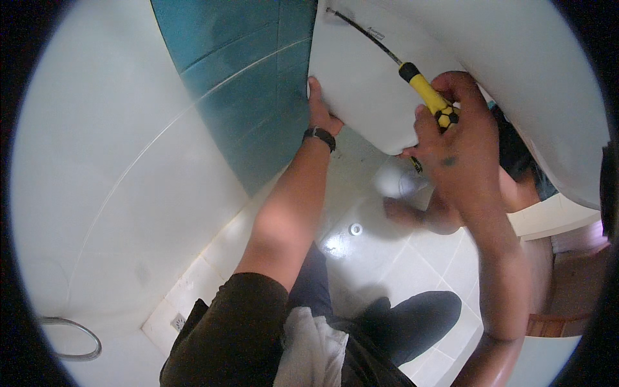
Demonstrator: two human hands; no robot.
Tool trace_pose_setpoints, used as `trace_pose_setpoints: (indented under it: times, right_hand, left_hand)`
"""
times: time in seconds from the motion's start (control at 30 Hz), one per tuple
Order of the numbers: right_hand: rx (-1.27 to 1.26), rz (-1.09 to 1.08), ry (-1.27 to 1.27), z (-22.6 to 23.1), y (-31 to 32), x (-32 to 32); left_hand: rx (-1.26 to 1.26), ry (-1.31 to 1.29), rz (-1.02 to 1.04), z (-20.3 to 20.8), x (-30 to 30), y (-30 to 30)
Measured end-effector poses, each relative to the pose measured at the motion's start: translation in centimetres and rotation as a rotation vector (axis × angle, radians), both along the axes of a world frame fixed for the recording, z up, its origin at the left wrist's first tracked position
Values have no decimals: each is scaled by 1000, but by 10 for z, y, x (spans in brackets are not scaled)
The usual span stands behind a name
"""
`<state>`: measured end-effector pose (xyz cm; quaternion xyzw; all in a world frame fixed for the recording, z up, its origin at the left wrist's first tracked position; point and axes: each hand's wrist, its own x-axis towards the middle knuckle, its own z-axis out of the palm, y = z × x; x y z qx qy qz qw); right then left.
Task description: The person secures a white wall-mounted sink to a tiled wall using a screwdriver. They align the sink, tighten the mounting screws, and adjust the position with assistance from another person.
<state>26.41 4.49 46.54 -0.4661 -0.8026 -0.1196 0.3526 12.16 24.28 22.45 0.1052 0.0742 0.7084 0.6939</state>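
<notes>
A large white fixture [367, 84] with smooth, glossy faces fills the upper right; its exact kind I cannot tell. At its lower left edge my left hand [322, 113] grips it, with some fingers hidden behind. A dark watch is on that wrist. My right hand [461, 129] is closed around the yellow and black handle of a long screwdriver [422, 87]. The dark shaft slants up and left, its tip at a small mark near the fixture's top left corner. Just under my right fingers shows another yellow and black piece [416, 165], mostly hidden.
Teal tiles [238, 84] and a pale wall [129, 180] stand on the left. On the light tiled floor lies a white ring [356, 229]. A floor drain [178, 322] and a metal hose [97, 348] are lower left. Another person's bare limb [438, 216] shows behind my right arm.
</notes>
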Motion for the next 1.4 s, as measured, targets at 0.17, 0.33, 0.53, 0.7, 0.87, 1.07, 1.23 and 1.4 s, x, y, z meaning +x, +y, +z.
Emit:
trace_pose_setpoints:
  times: [0.17, 0.33, 0.53, 0.7, 0.87, 1.07, 1.23, 1.4]
  right_hand:
    - [441, -190, -592, -2, -1, -1]
    - [-132, -36, -148, -6, 11, 15]
    - [-297, -50, 321, -10, -2, -6]
    - [389, -125, -451, -17, 11, -3]
    - [-307, -86, 350, -5, 15, -7]
    - [-978, -21, 701, 30, 16, -2]
    - [-462, -28, -104, 7, 13, -17]
    - [-266, -29, -113, 14, 25, -3]
  left_hand:
    - [-49, 1, -1, -3, -3, -4]
    - [-1, 13, -5, -12, -4, 7]
    - [-54, -25, -40, -5, 1, 3]
    - [-59, -34, 20, -10, -3, 7]
    - [-67, 11, 63, 0, 4, -3]
    - [-62, 24, 104, -16, 3, 13]
    - [-67, 159, 167, -29, -8, 9]
    - [-213, 180, 113, 45, 19, -1]
